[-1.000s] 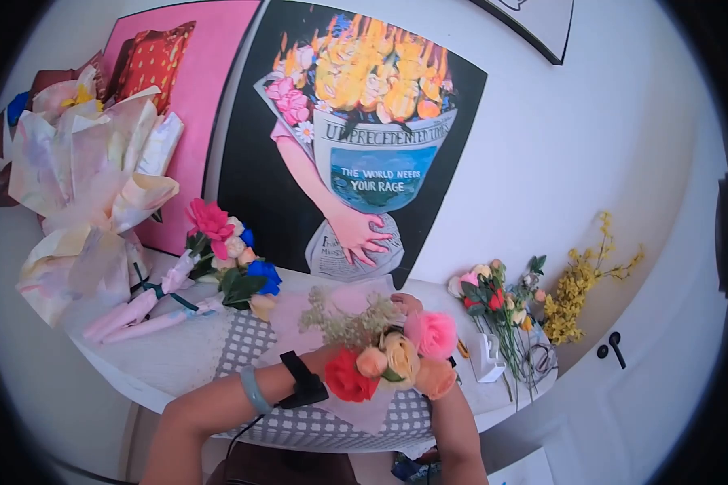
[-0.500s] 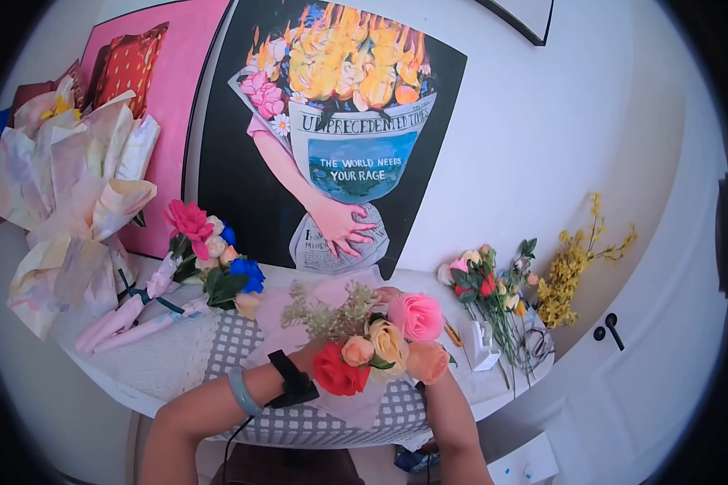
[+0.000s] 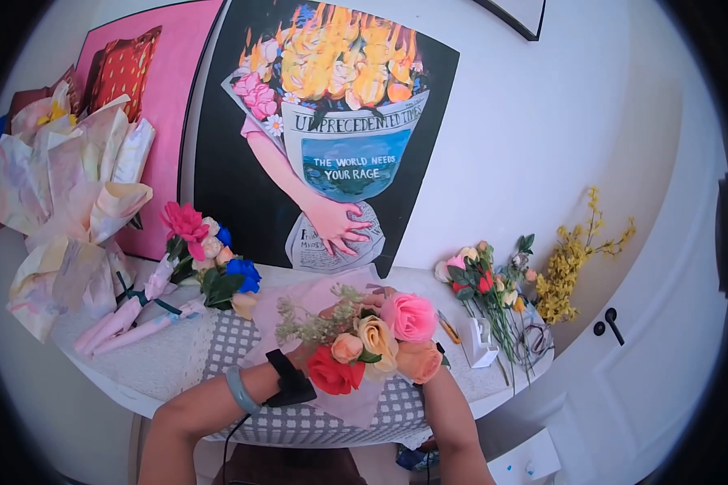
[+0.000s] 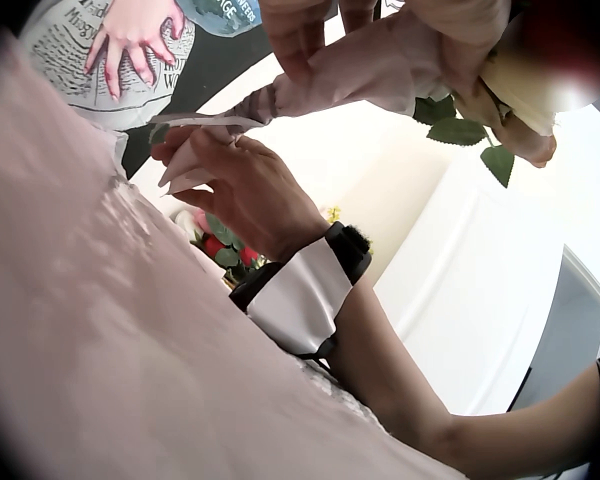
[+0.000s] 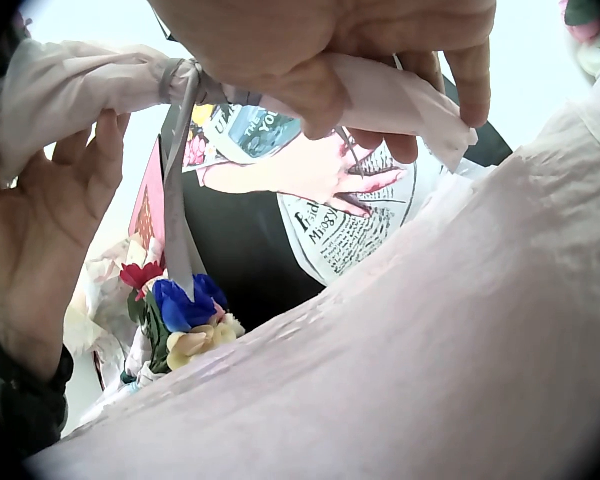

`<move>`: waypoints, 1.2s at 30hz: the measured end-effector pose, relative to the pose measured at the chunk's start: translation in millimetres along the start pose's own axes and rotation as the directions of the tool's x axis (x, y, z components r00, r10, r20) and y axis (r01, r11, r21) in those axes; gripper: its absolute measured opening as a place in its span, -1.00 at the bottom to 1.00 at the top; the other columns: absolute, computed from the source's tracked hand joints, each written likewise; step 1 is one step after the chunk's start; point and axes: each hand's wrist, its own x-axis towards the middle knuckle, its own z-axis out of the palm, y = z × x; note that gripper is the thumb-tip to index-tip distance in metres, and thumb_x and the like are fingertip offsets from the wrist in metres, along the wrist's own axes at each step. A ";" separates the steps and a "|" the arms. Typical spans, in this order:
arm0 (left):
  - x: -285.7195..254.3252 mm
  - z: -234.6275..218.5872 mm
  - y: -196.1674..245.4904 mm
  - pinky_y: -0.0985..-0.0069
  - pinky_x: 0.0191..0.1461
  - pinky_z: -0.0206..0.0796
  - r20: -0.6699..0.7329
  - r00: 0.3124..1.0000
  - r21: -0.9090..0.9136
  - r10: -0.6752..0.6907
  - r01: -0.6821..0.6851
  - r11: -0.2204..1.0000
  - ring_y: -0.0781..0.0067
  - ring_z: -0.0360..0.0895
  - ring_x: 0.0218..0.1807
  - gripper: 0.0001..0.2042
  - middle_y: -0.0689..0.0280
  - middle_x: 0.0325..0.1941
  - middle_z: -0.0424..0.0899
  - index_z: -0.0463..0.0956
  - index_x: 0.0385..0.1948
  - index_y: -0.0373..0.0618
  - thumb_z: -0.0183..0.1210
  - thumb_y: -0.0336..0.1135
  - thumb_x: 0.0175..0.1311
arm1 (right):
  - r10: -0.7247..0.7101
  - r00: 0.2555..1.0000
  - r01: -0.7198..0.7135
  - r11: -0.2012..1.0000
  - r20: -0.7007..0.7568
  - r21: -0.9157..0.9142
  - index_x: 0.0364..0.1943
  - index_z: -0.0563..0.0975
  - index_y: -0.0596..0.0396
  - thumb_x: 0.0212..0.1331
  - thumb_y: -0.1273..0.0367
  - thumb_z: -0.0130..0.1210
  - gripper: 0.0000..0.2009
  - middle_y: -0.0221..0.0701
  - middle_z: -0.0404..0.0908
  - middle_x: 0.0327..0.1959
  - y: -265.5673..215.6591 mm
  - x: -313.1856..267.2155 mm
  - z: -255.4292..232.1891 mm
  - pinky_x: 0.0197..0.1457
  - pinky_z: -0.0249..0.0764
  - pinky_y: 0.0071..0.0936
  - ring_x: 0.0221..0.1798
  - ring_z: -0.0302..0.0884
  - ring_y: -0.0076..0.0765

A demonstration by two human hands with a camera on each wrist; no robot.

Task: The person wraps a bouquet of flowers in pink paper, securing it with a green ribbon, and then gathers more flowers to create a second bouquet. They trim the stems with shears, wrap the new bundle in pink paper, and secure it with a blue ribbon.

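Observation:
A small bouquet of artificial flowers, with a pink rose [image 3: 410, 317], a red rose [image 3: 334, 372] and peach blooms, is held over the table. Pink paper [image 5: 70, 85] wraps its stems, and a grey ribbon [image 5: 177, 210] circles them and hangs down. My left hand [image 5: 60, 220] holds the wrapped stems close below the blooms, with several fingers behind them. Around the lower, ribbon-side end my right hand [image 4: 255, 195] curls its fingers and thumb. In the head view the blooms hide most of both hands.
A pink sheet [image 3: 267, 356] lies under the hands. At the left are wrapped bouquets [image 3: 146, 303] and a large paper-wrapped one [image 3: 69, 194]. To the right sit a white tape dispenser [image 3: 481, 343], an orange-handled tool [image 3: 448, 326], loose flower stems [image 3: 501, 335] and yellow blossoms [image 3: 566, 283].
The head view has swung so the whole scene sits further left and slightly higher. Both hands keep the bouquet over the sheet, with only slight movement of the right hand.

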 end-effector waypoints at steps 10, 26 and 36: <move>11.8 45.5 57.9 0.25 0.24 0.18 0.335 0.908 0.179 0.253 -0.325 0.929 0.29 0.35 0.15 -0.57 0.17 0.14 0.37 0.11 0.23 0.13 -0.11 -0.18 0.34 | 0.109 0.991 -0.129 0.941 0.080 0.313 -0.09 0.38 0.16 0.17 0.47 -0.05 -0.78 -0.35 0.46 -0.14 25.0 -6.8 -9.6 0.03 0.42 -0.55 0.00 0.41 -0.45; -66.4 -99.6 -35.5 0.27 0.37 0.00 0.095 0.977 -0.362 -0.189 0.211 0.908 0.11 0.20 0.29 -0.49 0.09 0.30 0.19 0.10 0.23 -0.25 -0.05 -0.29 0.25 | 0.038 0.988 0.027 0.910 0.147 -0.413 -0.14 0.46 0.13 -0.05 0.39 0.09 -0.68 -0.14 0.50 -0.17 -28.0 -0.6 0.0 -0.01 0.35 -0.19 -0.09 0.38 0.07; -34.6 -41.7 -17.5 0.40 0.17 0.16 -0.113 0.991 0.064 -0.075 0.083 0.995 0.27 0.33 0.10 -0.62 0.17 0.11 0.35 0.29 0.07 -0.20 0.04 -0.37 0.19 | -0.183 0.982 0.147 0.895 -0.047 -0.421 -0.12 0.43 0.13 -0.03 0.51 0.04 -0.70 -0.13 0.50 -0.12 -55.3 -0.6 5.1 0.01 0.36 -0.21 -0.06 0.42 0.04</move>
